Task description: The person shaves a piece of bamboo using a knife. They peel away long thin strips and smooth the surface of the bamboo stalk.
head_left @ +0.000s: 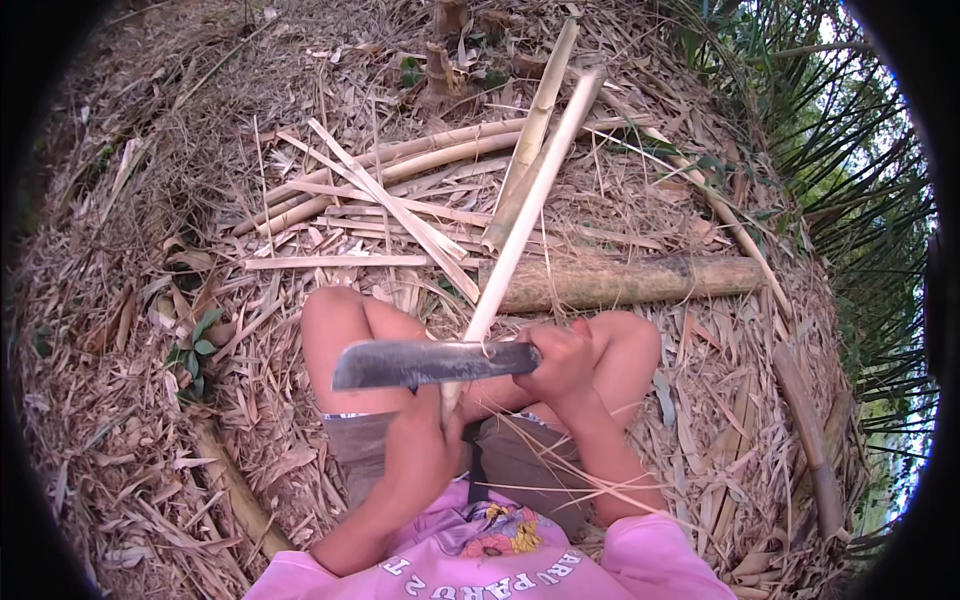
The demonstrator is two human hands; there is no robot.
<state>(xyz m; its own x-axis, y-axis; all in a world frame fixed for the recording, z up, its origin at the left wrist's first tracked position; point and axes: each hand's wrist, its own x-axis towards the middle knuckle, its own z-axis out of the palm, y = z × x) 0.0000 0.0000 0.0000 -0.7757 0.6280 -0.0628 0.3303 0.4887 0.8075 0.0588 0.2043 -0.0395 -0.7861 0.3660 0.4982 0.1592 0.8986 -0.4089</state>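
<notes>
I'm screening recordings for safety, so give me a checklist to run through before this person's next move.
1. Machete gripped: ok, right hand closed around its handle end.
2. Bamboo strip held: ok, left hand closed around its near end.
3. Left fingers clear of the edge: cannot tell; blade and hand nearly overlap in view.
4. Legs out of the blade's way: not ok, bare and beneath it in view.
5. Right forearm clear of thin slivers: not ok, some cross it in view.
</notes>
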